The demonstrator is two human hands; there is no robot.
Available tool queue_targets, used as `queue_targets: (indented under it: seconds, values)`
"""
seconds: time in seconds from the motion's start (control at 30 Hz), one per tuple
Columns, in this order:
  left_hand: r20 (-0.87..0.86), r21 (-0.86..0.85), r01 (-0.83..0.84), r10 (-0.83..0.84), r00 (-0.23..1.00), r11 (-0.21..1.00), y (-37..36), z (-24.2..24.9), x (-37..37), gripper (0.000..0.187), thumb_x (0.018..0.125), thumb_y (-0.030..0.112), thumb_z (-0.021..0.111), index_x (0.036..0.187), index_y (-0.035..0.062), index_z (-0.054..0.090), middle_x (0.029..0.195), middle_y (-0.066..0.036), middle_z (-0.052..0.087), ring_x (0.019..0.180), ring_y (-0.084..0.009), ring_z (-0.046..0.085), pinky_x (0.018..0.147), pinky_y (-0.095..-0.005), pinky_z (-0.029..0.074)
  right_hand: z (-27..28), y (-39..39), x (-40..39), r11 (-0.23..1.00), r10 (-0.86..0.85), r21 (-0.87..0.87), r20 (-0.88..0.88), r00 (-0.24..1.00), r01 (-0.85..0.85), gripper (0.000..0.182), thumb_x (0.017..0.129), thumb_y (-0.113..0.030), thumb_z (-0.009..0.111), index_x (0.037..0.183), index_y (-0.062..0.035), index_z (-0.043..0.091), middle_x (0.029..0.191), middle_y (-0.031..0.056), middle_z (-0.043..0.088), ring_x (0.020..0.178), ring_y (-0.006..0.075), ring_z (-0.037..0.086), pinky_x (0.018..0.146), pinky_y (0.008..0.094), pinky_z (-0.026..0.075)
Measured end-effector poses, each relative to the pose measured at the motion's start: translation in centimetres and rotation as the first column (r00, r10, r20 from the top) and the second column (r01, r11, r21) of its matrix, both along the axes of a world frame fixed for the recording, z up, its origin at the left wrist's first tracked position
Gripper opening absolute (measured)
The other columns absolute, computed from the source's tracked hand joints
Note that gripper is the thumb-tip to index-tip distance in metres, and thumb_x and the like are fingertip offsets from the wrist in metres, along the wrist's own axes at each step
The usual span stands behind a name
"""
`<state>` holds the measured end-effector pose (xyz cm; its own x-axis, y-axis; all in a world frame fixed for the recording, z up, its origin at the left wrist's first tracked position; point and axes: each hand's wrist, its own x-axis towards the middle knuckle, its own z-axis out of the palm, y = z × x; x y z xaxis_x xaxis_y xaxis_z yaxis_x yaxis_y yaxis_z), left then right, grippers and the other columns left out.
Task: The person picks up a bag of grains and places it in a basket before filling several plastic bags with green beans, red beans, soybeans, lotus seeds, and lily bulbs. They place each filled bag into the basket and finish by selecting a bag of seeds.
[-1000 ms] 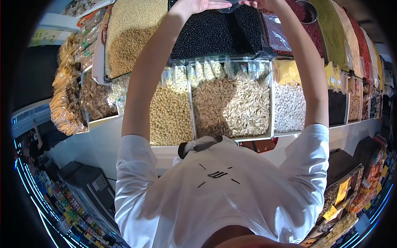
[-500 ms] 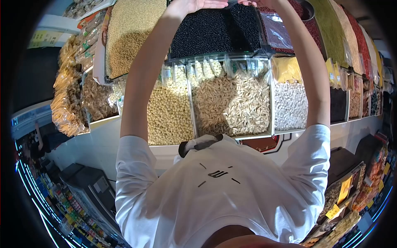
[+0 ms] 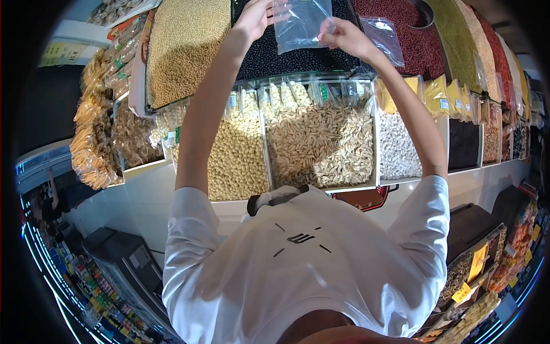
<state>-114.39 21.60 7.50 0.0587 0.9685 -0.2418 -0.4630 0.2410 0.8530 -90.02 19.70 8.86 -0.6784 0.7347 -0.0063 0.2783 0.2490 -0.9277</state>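
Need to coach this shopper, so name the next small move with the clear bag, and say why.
Probably pull the mouth of the clear plastic bag open. The left hand and right hand pinch it at its two sides above the black beans, and it looks flat and empty.

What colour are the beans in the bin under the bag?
Black beans, below the clear bag; seen in the head view.

Two hands are counted: left hand (image 3: 255, 17), right hand (image 3: 342, 35). One clear plastic bag (image 3: 302, 23) is held between them. One black bean bin (image 3: 286, 57) is noted beneath.
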Motion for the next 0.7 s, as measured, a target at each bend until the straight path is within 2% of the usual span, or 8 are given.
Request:
queue_targets:
  seconds: [0.1, 0.2, 0.27, 0.4, 0.47, 0.6, 0.67, 0.7]
  values:
    - [0.154, 0.274, -0.157, 0.118, 0.981, 0.949, -1.7, -0.5, -0.4, 0.043, 0.089, 0.033, 0.041, 0.117, 0.0004, 0.044, 0.105, -0.018, 0.056, 0.094, -0.0315, 0.057, 0.078, -0.0416, 0.049, -1.3, -0.8, 0.0, 1.0, -0.004, -0.016, 0.055, 0.998, 0.005, 0.011, 0.083, -0.016, 0.058, 0.083, -0.0077, 0.051, 0.076, 0.0012, 0.059, 0.072, 0.0091, 0.056, 0.059, 0.024, 0.046]
    - [0.149, 0.254, -0.289, 0.258, 0.955, 0.923, -2.4, 0.2, -0.9, 0.041, 0.089, 0.03, 0.039, 0.114, -0.0021, 0.045, 0.103, -0.019, 0.057, 0.095, -0.0326, 0.057, 0.078, -0.0421, 0.049, -2.2, -1.6, 0.0, 0.985, 0.07, -0.16, 0.038, 0.997, -0.064, 0.015, 0.086, -0.019, 0.055, 0.083, -0.0067, 0.048, 0.08, 0.0018, 0.062, 0.076, 0.0095, 0.058, 0.065, 0.0235, 0.047]
    - [0.182, 0.292, -0.277, 0.231, 0.956, 0.915, -2.1, -0.5, -1.6, 0.039, 0.09, 0.028, 0.038, 0.114, -0.0017, 0.046, 0.103, -0.02, 0.057, 0.092, -0.0335, 0.058, 0.077, -0.0423, 0.05, -2.5, -2.4, -0.4, 0.943, 0.033, -0.329, -0.046, 0.998, -0.046, 0.015, 0.087, -0.018, 0.054, 0.081, -0.0067, 0.046, 0.084, 0.0051, 0.063, 0.077, 0.0115, 0.06, 0.064, 0.0229, 0.047]
    - [0.28, 0.358, -0.226, 0.126, 0.952, 0.906, -2.3, -1.6, -3.0, 0.038, 0.09, 0.028, 0.036, 0.111, -0.002, 0.048, 0.1, -0.02, 0.058, 0.087, -0.0325, 0.059, 0.074, -0.0429, 0.051, -3.5, -3.3, -1.2, 0.938, 0.016, -0.344, -0.08, 0.997, -0.043, 0.015, 0.088, -0.018, 0.052, 0.082, -0.0056, 0.047, 0.086, 0.0095, 0.064, 0.078, 0.0133, 0.062, 0.065, 0.023, 0.048]
    - [0.013, 0.345, -0.259, 0.271, 0.962, 0.902, -1.3, -2.8, -3.9, 0.042, 0.091, 0.032, 0.034, 0.112, -0.0017, 0.047, 0.1, -0.019, 0.058, 0.088, -0.0321, 0.059, 0.073, -0.0423, 0.051, -3.7, -3.6, -1.6, 0.934, -0.007, -0.355, -0.1, 0.995, -0.029, 0.016, 0.089, -0.018, 0.051, 0.082, -0.0052, 0.046, 0.082, 0.0081, 0.063, 0.074, 0.0123, 0.061, 0.064, 0.0233, 0.047]
    - [0.026, 0.45, -0.195, 0.206, 0.978, 0.871, -1.5, -3.8, -5.7, 0.051, 0.09, 0.041, 0.034, 0.117, -0.0003, 0.046, 0.105, -0.019, 0.058, 0.092, -0.0309, 0.059, 0.075, -0.0421, 0.05, -4.6, -3.0, -3.0, 0.958, -0.073, -0.285, -0.135, 0.988, 0.032, 0.017, 0.09, -0.019, 0.049, 0.082, -0.0034, 0.046, 0.073, 0.0045, 0.059, 0.064, 0.0102, 0.057, 0.059, 0.0234, 0.046]
    - [-0.267, 0.179, -0.338, 0.376, 0.887, 0.924, -3.9, 0.5, -3.9, 0.039, 0.095, 0.025, 0.025, 0.115, -0.0071, 0.034, 0.11, -0.025, 0.051, 0.096, -0.036, 0.056, 0.082, -0.0436, 0.052, -5.2, -2.6, -4.0, 0.961, -0.117, -0.267, -0.143, 0.983, 0.075, 0.018, 0.09, -0.018, 0.048, 0.082, -0.0019, 0.047, 0.071, 0.0041, 0.058, 0.061, 0.0099, 0.056, 0.056, 0.0233, 0.046]
    - [-0.325, 0.184, -0.361, 0.403, 0.855, 0.914, -3.4, -1.8, -5.2, 0.038, 0.094, 0.028, 0.032, 0.114, -0.0048, 0.035, 0.108, -0.025, 0.052, 0.095, -0.0328, 0.057, 0.077, -0.039, 0.051, -5.4, -2.6, -4.6, 0.95, -0.147, -0.289, -0.093, 0.985, 0.114, 0.018, 0.09, -0.018, 0.048, 0.083, -0.0015, 0.047, 0.07, 0.0035, 0.058, 0.06, 0.0097, 0.055, 0.056, 0.0234, 0.046]
